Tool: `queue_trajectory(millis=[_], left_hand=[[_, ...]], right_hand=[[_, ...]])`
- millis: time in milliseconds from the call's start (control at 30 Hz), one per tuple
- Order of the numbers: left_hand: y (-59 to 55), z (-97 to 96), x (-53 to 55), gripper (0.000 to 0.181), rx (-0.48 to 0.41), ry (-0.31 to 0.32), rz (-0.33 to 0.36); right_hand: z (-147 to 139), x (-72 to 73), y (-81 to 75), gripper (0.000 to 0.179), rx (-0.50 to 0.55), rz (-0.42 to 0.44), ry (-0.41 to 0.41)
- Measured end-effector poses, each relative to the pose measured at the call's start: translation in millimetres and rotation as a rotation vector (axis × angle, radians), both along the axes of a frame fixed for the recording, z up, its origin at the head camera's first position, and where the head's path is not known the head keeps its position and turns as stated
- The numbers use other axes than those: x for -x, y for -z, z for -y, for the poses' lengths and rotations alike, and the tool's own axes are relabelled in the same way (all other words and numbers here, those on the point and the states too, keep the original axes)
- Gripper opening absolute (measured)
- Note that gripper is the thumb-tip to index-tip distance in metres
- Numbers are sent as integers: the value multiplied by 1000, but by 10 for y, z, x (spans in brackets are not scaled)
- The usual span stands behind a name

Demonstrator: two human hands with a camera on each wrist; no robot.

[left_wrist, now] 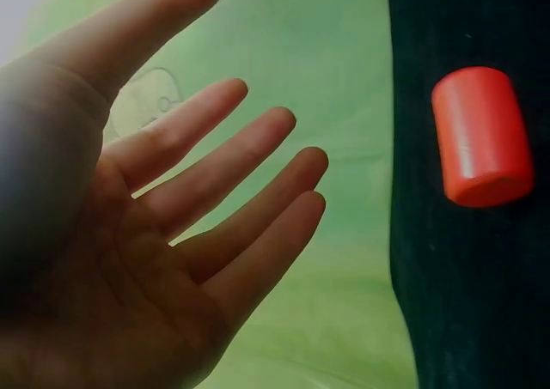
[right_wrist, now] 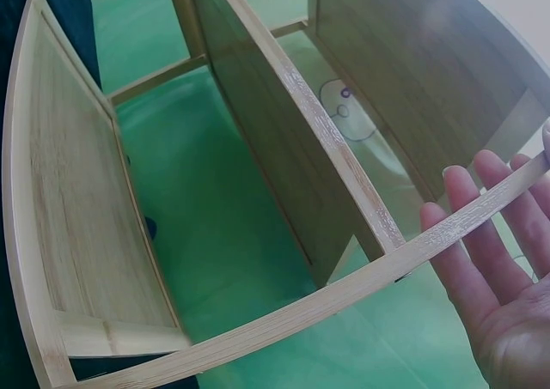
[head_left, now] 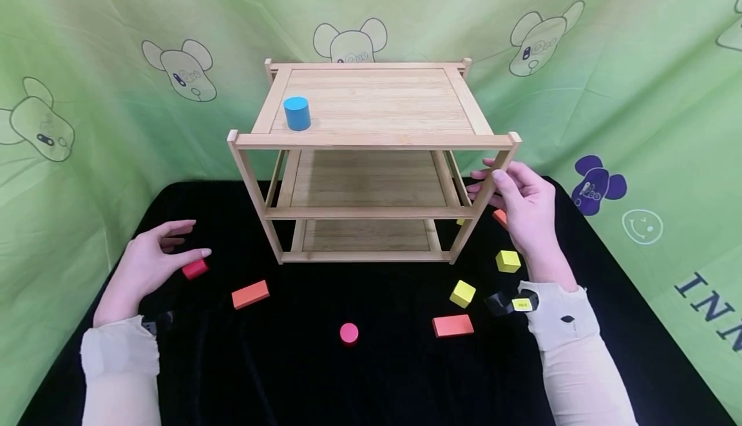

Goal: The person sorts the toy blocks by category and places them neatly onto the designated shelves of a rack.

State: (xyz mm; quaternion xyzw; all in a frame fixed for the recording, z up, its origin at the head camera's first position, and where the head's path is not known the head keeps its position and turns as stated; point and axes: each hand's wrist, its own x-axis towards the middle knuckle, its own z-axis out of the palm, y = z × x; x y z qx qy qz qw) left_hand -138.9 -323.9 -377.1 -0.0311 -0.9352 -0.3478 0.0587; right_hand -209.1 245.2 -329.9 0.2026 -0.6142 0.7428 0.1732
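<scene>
A three-tier wooden shelf (head_left: pixel 371 213) stands in the middle of the head view. My right hand (head_left: pixel 527 203) is at its front right leg, thumb on the near side and fingers passing behind. The right wrist view shows the same wooden leg (right_wrist: pixel 344 290) running across the fingers (right_wrist: pixel 468 277). On the left, my left hand (head_left: pixel 147 261) hovers with its fingers apart and nothing in them. Below its thumb lies a red cylinder (head_left: pixel 195 269), which the left wrist view shows separate from the hand. A blue cylinder (head_left: pixel 297 114) stands on the top tier, toward the left.
Before the shelf, on black cloth, lie an orange block (head_left: pixel 250 294), a pink cylinder (head_left: pixel 349 334), a coral block (head_left: pixel 453 326) and two yellow cubes (head_left: pixel 462 294). Another orange block (head_left: pixel 500 218) is partly hidden by the right hand. Green printed fabric (head_left: pixel 429 13) hangs behind.
</scene>
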Motion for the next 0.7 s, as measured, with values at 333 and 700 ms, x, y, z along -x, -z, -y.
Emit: queue_trajectory(millis=[333, 700], left_hand=[[210, 111, 25, 70, 18, 34, 72], [338, 170, 42, 60, 27, 21, 127]], right_hand=[[12, -2, -1, 25, 14, -12, -4], [9, -7, -7, 26, -7, -7, 11]])
